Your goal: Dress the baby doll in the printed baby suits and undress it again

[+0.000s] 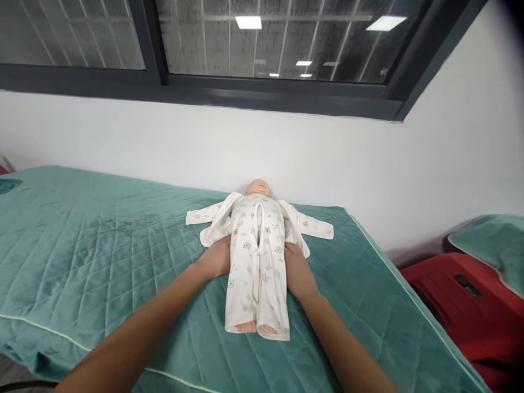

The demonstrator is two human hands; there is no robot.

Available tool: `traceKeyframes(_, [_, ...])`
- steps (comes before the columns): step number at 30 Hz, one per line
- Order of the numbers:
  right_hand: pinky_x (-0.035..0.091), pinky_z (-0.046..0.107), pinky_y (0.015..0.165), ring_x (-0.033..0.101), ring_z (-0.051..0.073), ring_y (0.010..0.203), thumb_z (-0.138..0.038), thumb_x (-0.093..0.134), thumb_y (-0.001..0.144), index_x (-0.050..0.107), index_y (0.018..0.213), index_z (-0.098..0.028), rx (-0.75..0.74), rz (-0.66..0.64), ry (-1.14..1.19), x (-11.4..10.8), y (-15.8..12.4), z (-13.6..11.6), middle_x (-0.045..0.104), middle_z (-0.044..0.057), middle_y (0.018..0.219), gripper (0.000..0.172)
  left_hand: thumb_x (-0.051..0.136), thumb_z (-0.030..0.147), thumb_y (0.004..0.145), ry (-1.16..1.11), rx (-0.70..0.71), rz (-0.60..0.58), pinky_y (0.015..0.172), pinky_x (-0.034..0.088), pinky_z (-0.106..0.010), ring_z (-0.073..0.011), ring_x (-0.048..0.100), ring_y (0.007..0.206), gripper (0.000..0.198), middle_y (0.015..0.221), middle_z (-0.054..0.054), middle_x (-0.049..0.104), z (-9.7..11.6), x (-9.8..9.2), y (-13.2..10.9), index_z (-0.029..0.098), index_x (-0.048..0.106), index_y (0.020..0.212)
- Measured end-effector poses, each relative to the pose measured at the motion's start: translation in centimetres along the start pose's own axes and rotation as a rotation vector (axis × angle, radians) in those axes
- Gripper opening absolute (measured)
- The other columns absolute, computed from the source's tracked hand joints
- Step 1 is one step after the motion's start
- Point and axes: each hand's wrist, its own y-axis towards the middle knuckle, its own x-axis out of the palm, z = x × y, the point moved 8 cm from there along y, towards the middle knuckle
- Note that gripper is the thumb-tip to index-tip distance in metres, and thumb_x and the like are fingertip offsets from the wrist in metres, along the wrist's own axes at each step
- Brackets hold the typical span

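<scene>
A baby doll (258, 187) lies on its back on a green quilted cover, its head toward the wall. White patterned trousers (245, 273) cover its legs and reach up over its chest, with the toes showing at the hems. A white patterned top (216, 226) is spread out beneath it, both sleeves stretched sideways. My left hand (219, 256) is at the left side of the trousers and my right hand (297, 267) at the right side. The fingertips of both hands are hidden behind the cloth and the doll.
The green quilted cover (123, 245) spreads far to the left. A white wall (164, 142) and a dark-framed window (266, 93) stand behind the doll. At the right is a red object (462, 311) with green cloth (495, 245) on it.
</scene>
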Motion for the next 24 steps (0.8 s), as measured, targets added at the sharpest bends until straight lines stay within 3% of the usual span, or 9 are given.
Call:
traceKeyframes(6, [0.045, 0.039, 0.093, 0.052, 0.023, 0.101, -0.015, 0.043, 0.094, 0.070, 0.102, -0.019, -0.020, -0.004, 0.037, 0.0, 0.4, -0.2, 0.062, 0.009, 0.102, 0.029, 0.061, 0.027, 0.081, 0.073, 0.096, -0.029, 0.099, 0.048, -0.043, -0.0291, 0.064, 0.104, 0.017, 0.103, -0.010, 0.071, -0.7, 1.0, 1.6, 0.020, 0.068, 0.094])
traceKeyframes(11, [0.045, 0.039, 0.093, 0.055, 0.024, 0.103, -0.015, 0.047, 0.091, 0.069, 0.107, -0.018, -0.061, -0.032, 0.176, -0.2, 0.0, -0.1, 0.063, 0.010, 0.112, 0.027, 0.059, 0.032, 0.084, 0.145, 0.109, 0.005, 0.100, 0.048, -0.042, -0.0297, 0.063, 0.109, 0.028, 0.110, -0.011, 0.069, -0.6, 0.8, 1.8, 0.016, 0.068, 0.104])
traceKeyframes(14, [0.046, 0.036, 0.086, 0.056, 0.022, 0.096, -0.011, 0.050, 0.087, 0.071, 0.100, -0.019, -0.127, -0.081, 0.235, -0.6, -1.2, -0.2, 0.064, 0.008, 0.101, 0.026, 0.051, 0.031, 0.089, 0.185, 0.073, 0.027, 0.097, 0.049, -0.042, -0.0288, 0.063, 0.108, 0.030, 0.112, -0.013, 0.068, -0.8, 0.7, 1.8, 0.011, 0.068, 0.105])
traceKeyframes(16, [0.045, 0.034, 0.084, 0.056, 0.021, 0.093, -0.009, 0.048, 0.087, 0.071, 0.095, -0.019, -0.118, -0.096, 0.231, -0.9, -2.0, 0.0, 0.063, 0.006, 0.093, 0.026, 0.054, 0.026, 0.088, 0.213, 0.060, 0.029, 0.093, 0.051, -0.042, -0.0280, 0.065, 0.101, 0.023, 0.103, -0.013, 0.070, -1.1, 0.9, 1.8, 0.011, 0.069, 0.097])
traceKeyframes(20, [0.044, 0.032, 0.080, 0.054, 0.020, 0.090, -0.008, 0.046, 0.086, 0.066, 0.084, -0.017, -0.051, -0.101, 0.192, -1.1, -2.7, 0.7, 0.061, 0.005, 0.089, 0.022, 0.056, 0.017, 0.086, 0.256, 0.047, 0.042, 0.086, 0.054, -0.043, -0.0267, 0.068, 0.087, 0.017, 0.082, -0.013, 0.071, -1.5, 1.1, 1.1, 0.013, 0.070, 0.079])
traceKeyframes(24, [0.043, 0.032, 0.078, 0.053, 0.020, 0.088, -0.009, 0.046, 0.086, 0.062, 0.079, -0.018, -0.042, -0.053, 0.164, -1.3, -2.6, 0.9, 0.060, 0.005, 0.087, 0.019, 0.051, 0.011, 0.087, 0.264, 0.051, 0.119, 0.100, 0.050, -0.044, -0.0261, 0.066, 0.105, 0.022, 0.098, -0.015, 0.073, -0.6, 0.3, -1.1, 0.013, 0.073, 0.091])
